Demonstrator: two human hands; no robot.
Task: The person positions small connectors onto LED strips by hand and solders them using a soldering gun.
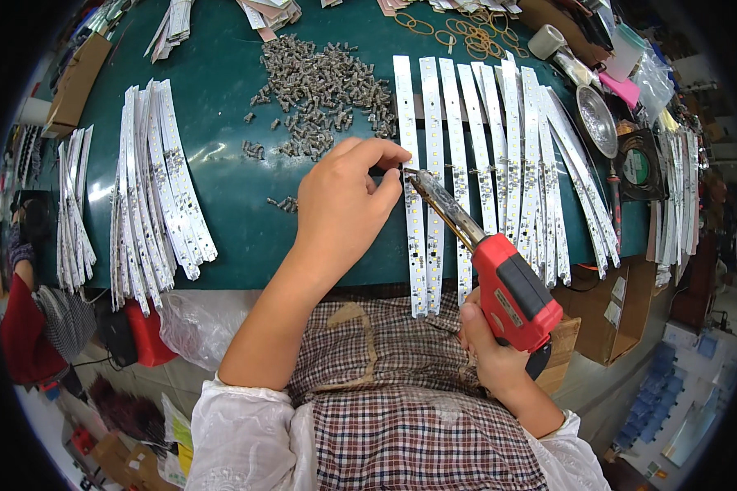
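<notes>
My right hand is wrapped round the handle of a red and black soldering gun. Its tip reaches up and left to a white LED strip, the leftmost of a row laid side by side. My left hand has thumb and index finger pinched together at that strip, close to the tip. What sits between those fingers is too small to make out. Beyond the left hand lies a heap of small grey metal components, with a few loose ones beside the wrist.
More LED strips lie bundled on the left of the green table. Rubber bands are scattered at the back. A metal bowl-shaped lid and a solder reel stand right. An open cardboard box is below the right edge.
</notes>
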